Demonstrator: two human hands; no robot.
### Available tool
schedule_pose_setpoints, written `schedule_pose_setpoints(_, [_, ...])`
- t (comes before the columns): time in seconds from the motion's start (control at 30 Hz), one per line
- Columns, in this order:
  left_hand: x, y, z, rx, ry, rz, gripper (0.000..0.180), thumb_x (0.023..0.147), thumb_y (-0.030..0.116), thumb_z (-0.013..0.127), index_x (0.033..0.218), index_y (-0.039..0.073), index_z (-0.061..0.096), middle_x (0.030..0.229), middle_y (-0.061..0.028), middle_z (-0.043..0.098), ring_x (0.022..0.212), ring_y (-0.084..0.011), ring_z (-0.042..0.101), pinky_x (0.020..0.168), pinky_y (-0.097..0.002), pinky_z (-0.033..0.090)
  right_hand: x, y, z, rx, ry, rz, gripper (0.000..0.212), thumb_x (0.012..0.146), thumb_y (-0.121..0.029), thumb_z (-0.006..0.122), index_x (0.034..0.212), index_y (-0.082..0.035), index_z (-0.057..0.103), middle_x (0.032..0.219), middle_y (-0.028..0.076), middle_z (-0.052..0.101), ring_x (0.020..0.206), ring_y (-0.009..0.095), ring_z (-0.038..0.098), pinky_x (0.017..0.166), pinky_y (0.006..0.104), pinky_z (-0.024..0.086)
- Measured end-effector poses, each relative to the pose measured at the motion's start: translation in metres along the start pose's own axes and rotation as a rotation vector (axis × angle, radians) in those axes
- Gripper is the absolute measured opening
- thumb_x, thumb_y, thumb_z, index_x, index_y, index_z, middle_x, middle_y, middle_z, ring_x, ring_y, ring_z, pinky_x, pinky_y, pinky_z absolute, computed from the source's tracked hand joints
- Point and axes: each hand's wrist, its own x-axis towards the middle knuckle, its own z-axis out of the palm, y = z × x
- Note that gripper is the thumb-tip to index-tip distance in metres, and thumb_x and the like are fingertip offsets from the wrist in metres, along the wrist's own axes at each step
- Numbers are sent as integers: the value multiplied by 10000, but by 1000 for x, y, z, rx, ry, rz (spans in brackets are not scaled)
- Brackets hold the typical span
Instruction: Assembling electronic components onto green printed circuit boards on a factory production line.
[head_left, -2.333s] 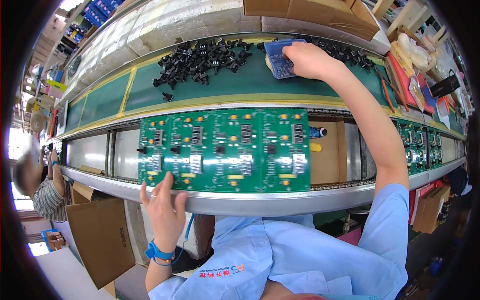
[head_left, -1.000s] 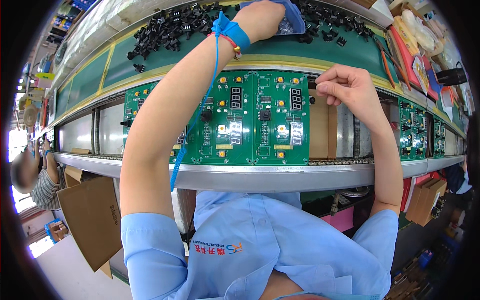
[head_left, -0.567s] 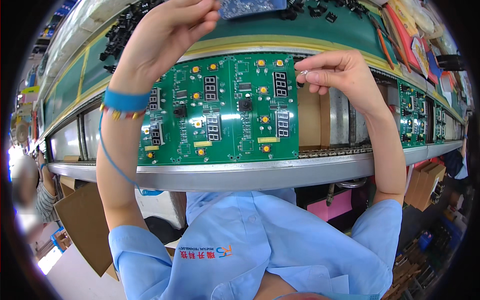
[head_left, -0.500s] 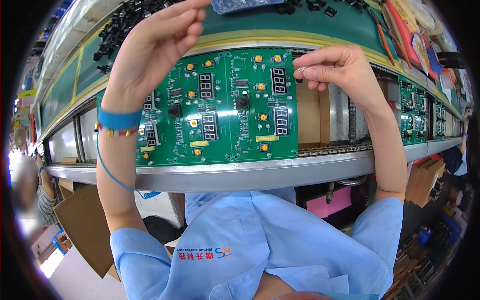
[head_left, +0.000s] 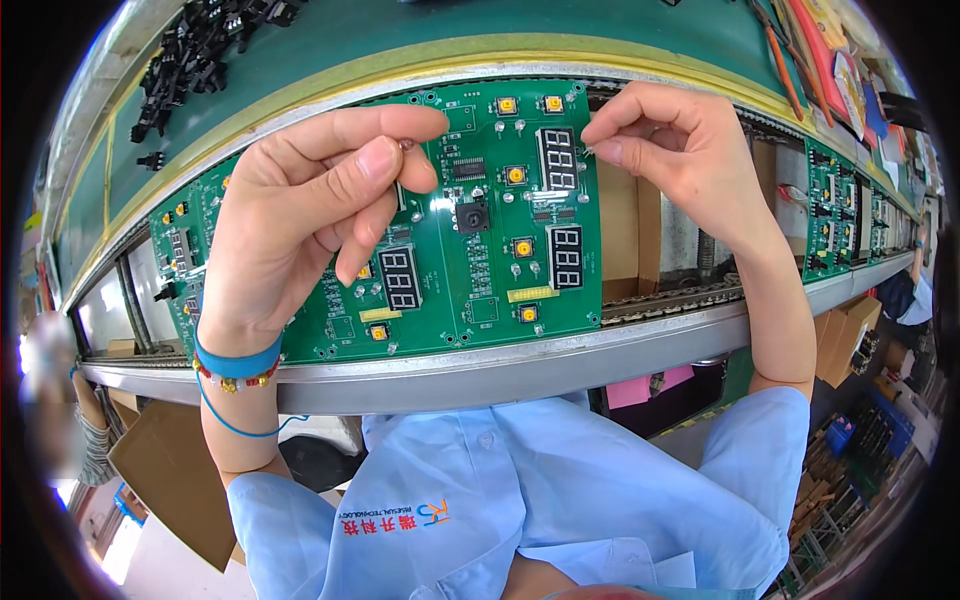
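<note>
A green circuit board [head_left: 440, 300] lies on the rail line before me, fitted with yellow buttons, a black square part [head_left: 472, 217] and digit displays [head_left: 557, 160]. Above its middle, my left hand [head_left: 310, 195] pinches a tiny reddish-brown part [head_left: 406, 145] between thumb and forefinger; its kind cannot be made out. My right hand [head_left: 690, 150] is just past the board's right edge, beside the upper right display. Its thumb and forefinger are closed on a small clear-and-silver electronic part [head_left: 588, 152], mostly hidden by the fingertips.
Black components [head_left: 185, 70] are heaped on the green bench at the far left. Red-handled pliers [head_left: 782, 70] lie at the far right. A metal rail [head_left: 480, 372] runs along the near side, and more green boards [head_left: 830, 210] sit farther right. A cardboard box [head_left: 630, 230] shows between the rails.
My left hand has come down and nearer from the far side of the bench, over the board, with a tiny part in its fingertips. My right hand has shifted slightly left.
</note>
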Motion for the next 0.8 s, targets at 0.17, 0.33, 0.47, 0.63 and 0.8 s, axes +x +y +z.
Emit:
schedule_pose_setpoints(0.17, [1, -6, 1, 140, 55, -4, 307, 939, 99, 566, 1212, -43, 572, 914, -113, 643, 497, -47, 455, 394, -140, 360, 3, -2, 7, -98, 70, -37, 116, 806, 10, 648, 917, -20, 633, 792, 29, 642, 736, 114, 615, 655, 246, 490])
schedule_pose_setpoints(0.33, [1, -8, 2, 187, 60, 17, 266, 925, 138, 607, 1140, -18, 588, 882, -107, 656, 543, -63, 555, 406, -143, 397, 1, -2, 4, -162, 49, 11, 235, 815, 32, 640, 1027, -62, 607, 857, -21, 627, 814, 54, 597, 650, 179, 453])
schedule_pose_setpoints(0.47, [1, -9, 4, 219, 79, -8, 211, 933, 160, 601, 1076, 5, 585, 854, -97, 647, 543, -66, 558, 401, -145, 401, 1, -15, 1, -174, 23, 30, 232, 841, 13, 614, 1064, -44, 588, 855, 41, 641, 774, 118, 628, 656, 231, 486])
schedule_pose_setpoints(0.63, [3, -12, 3, 115, 28, 42, 197, 926, 165, 620, 1008, -13, 599, 816, -101, 653, 605, -94, 609, 464, -186, 481, 3, -24, -4, -174, -149, 267, 305, 886, -52, 596, 1191, -67, 576, 1111, 152, 597, 1029, 208, 610, 871, 363, 480])
schedule_pose_setpoints(0.8, [4, -11, 5, 145, 36, 37, 185, 916, 160, 634, 975, -12, 601, 795, -73, 634, 611, -81, 594, 476, -186, 485, -1, -3, 13, -499, 135, -411, 296, 768, 88, 629, 1027, -53, 604, 829, 58, 638, 723, 136, 633, 594, 264, 494])
